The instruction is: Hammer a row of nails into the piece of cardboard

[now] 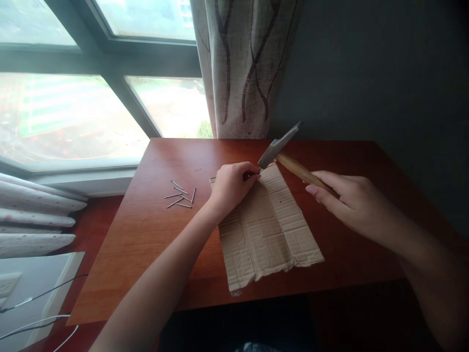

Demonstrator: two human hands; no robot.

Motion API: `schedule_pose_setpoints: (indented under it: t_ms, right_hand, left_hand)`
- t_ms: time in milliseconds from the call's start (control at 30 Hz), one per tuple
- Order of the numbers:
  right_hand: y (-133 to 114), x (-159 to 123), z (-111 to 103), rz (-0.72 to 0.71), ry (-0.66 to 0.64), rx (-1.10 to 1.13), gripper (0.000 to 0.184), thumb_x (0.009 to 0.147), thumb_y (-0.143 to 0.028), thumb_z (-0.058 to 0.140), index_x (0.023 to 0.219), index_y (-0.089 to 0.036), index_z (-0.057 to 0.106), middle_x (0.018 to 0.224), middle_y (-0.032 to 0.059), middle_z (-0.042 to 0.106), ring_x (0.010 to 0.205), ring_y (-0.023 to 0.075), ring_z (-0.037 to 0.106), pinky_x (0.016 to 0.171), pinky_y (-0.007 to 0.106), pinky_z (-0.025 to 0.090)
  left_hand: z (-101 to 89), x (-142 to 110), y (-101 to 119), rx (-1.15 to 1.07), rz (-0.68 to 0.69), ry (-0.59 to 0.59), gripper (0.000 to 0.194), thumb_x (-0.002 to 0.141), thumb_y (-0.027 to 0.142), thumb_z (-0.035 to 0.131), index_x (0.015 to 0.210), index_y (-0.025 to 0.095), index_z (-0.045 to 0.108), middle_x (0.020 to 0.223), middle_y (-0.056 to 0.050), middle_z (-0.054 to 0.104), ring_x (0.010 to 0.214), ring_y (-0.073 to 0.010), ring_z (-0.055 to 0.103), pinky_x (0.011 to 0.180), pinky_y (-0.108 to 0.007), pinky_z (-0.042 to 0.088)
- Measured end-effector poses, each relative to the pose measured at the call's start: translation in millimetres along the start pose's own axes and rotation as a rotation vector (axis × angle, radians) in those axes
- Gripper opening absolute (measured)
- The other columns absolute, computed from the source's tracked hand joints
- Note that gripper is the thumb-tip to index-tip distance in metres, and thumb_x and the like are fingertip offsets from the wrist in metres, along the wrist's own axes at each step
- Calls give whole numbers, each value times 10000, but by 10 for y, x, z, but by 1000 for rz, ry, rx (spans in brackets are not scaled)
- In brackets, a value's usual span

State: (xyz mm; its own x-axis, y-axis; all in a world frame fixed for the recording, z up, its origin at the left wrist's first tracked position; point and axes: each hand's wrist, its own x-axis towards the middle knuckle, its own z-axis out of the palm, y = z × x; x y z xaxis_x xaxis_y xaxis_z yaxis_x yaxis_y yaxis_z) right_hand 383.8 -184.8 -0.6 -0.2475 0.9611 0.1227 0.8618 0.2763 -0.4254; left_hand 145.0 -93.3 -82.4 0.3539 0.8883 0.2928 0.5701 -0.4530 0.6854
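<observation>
My right hand [340, 193] is wrapped around the wooden handle of a hammer [298, 168]. The hammer's grey metal head slants over the far end of a creased brown cardboard piece [264, 230], its lower end right by my left fingertips. With thumb and forefinger pinched together, my left hand [236, 181] rests on the cardboard's far left part. A small bit of a nail [260, 170] shows at that pinch; the fingers hide most of it. Left of this hand, several loose steel nails [182, 195] lie scattered on the table.
Under everything is a reddish-brown wooden table [146, 249]. A patterned curtain [245, 73] hangs behind its far edge, beside a window with dark frames [146, 58]. Cables [40, 296] run near a wall socket [9, 286] at lower left.
</observation>
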Motion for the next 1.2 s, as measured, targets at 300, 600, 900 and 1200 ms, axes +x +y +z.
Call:
schedule_pose_setpoints:
  t_ms: [300,600,900,1200]
  right_hand:
    - [7,-20,-39,14,-33,-10,197,1050,-352,507,980,-239,652,695,-5,650,594,187,616,575,321,427]
    - [15,-32,-54,23,-40,-10,206,1049,-362,506,1005,-231,659,711,0,665,606,197,626,588,322,426]
    - [5,-23,-62,25,-54,7,213,1048,-352,502,971,-224,654,692,-7,640,587,182,603,585,313,408]
    - [43,-19,-28,56,-74,20,239,1052,-374,503,891,-230,605,656,-24,582,565,175,565,578,314,379]
  left_hand:
    - [-7,0,8,14,0,-5,99,875,181,718,885,238,797,889,-20,823,757,-195,736,748,-312,551]
    - [-26,4,27,18,-16,-18,101,873,180,718,877,232,804,876,-27,822,749,-200,736,760,-325,550]
    - [-14,1,13,27,-2,-19,96,873,187,720,869,235,803,868,-20,823,753,-194,736,746,-312,546]
    - [-23,11,39,41,-29,-40,95,868,169,724,881,222,802,871,-20,819,749,-182,725,761,-303,535]
